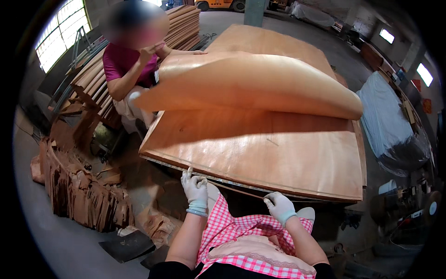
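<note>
My left hand, in a white glove, is closed at the near edge of a stack of wood veneer sheets, its fingertips by the rim. A thin wooden strip stretches from it to my right hand, also white-gloved, which pinches the strip's other end. Over the far half of the stack, a large veneer sheet is curled up and bent back on itself. A small sliver lies on the top surface.
At the far left, another person sits beside the stack, one hand on the curled sheet. Broken veneer scraps are heaped at left, below piled veneer. A plastic-covered bundle and machinery stand at right.
</note>
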A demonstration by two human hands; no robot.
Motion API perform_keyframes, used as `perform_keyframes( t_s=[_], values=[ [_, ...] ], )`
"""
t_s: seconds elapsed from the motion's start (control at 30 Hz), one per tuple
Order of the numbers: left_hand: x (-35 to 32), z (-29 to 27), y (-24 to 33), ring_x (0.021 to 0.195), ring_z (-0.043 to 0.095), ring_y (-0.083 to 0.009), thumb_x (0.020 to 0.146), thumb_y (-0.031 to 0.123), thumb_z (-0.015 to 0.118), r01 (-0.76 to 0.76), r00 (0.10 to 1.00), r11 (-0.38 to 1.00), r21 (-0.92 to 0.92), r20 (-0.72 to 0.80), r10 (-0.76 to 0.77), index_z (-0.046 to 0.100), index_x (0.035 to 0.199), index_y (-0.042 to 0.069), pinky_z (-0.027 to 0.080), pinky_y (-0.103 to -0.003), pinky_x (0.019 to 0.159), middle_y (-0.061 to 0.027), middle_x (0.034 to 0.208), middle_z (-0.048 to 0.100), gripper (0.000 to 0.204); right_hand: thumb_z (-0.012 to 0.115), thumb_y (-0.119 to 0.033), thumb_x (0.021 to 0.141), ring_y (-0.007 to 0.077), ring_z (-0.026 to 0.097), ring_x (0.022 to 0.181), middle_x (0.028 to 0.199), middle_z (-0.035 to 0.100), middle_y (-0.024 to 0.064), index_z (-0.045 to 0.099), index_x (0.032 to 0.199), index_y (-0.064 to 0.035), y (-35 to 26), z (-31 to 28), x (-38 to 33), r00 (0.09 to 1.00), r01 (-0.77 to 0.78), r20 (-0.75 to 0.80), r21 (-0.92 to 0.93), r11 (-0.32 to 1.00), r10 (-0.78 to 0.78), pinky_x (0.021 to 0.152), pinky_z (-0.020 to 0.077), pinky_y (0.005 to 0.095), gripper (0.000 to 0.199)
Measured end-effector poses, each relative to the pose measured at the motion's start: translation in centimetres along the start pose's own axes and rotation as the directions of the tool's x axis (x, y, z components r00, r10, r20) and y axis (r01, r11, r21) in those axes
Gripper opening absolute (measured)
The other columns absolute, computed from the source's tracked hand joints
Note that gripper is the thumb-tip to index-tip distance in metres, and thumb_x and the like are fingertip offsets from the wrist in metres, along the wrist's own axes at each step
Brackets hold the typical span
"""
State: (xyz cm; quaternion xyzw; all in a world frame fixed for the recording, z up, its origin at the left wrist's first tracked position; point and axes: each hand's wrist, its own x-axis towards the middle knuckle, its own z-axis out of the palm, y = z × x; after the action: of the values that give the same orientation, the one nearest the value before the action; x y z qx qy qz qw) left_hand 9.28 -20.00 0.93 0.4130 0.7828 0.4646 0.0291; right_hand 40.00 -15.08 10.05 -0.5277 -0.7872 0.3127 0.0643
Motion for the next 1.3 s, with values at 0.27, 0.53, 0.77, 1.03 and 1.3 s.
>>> perform_keyframes(
  t_s=[0.27, 0.53, 0.77, 1.03, 1.3],
  values=[
    [-0.9, -0.4, 0.1, 0.136, 0.037, -0.0346, 0.074, 0.001, 0.072, 0.06, 0.997, 0.991, -0.12, -0.035, -0.065, 0.064, 0.078, 0.005, 0.028, -0.044, 0.113, -0.0156, 0.134, 0.056, 0.01, 0.058, -0.029, 0.091, 0.0335, 0.062, 0.097, 0.101, 0.066, 0.0133, 0.07, 0.101, -0.0113, 2.0, -2.6, -2.3, 0.996, -0.021, -0.089, -0.095, 0.995, 0.012, 0.084, 0.0505, 0.0434, 0.024],
    [-1.2, -1.8, 1.3, 0.133, 0.038, -0.0347, 0.073, 0.005, 0.073, 0.086, 0.993, 0.983, -0.165, -0.061, -0.098, 0.065, 0.076, 0.008, 0.028, -0.044, 0.112, -0.0133, 0.125, 0.06, 0.009, 0.06, -0.026, 0.091, 0.0311, 0.064, 0.096, 0.1, 0.067, 0.0125, 0.07, 0.098, -0.0095, 4.1, -3.8, -4.3, 0.991, -0.095, -0.104, -0.048, 0.994, 0.089, 0.084, 0.0507, 0.039, 0.021],
    [3.5, -3.5, -4.3, 0.121, 0.047, -0.037, 0.073, 0.008, 0.07, 0.044, 0.976, 0.997, -0.065, -0.212, -0.056, 0.061, 0.073, 0.007, 0.029, -0.047, 0.11, -0.0139, 0.114, 0.062, 0.009, 0.064, -0.015, 0.087, 0.032, 0.064, 0.09, 0.093, 0.066, 0.0172, 0.07, 0.094, -0.0012, 12.7, -6.3, -3.9, 0.982, -0.079, -0.169, 0.069, 0.994, 0.089, 0.082, 0.0498, 0.0387, 0.017],
    [14.9, -7.4, -12.7, 0.122, 0.048, -0.0332, 0.074, 0.012, 0.073, 0.143, 0.971, 0.939, 0.313, -0.229, -0.072, 0.067, 0.075, 0.006, 0.035, -0.045, 0.106, -0.0123, 0.116, 0.065, 0.009, 0.066, -0.018, 0.088, 0.0253, 0.067, 0.084, 0.09, 0.069, 0.0166, 0.069, 0.093, 0.0033, 23.6, -9.8, -3.2, 0.955, -0.267, -0.174, -0.153, 0.951, 0.24, 0.077, 0.0515, 0.0362, 0.022],
    [21.0, -8.0, -17.6, 0.128, 0.044, -0.023, 0.075, 0.032, 0.072, 0.343, 0.939, 0.736, 0.584, -0.201, -0.278, 0.074, 0.083, 0.018, 0.019, -0.047, 0.114, 0.0046, 0.119, 0.065, 0.016, 0.068, -0.018, 0.085, 0.0188, 0.064, 0.069, 0.075, 0.07, 0.0134, 0.069, 0.088, 0.0066, 17.7, -8.9, 0.7, 0.926, -0.373, -0.049, 0.028, 0.927, 0.374, 0.066, 0.0501, 0.0337, 0.025]
  ],
)
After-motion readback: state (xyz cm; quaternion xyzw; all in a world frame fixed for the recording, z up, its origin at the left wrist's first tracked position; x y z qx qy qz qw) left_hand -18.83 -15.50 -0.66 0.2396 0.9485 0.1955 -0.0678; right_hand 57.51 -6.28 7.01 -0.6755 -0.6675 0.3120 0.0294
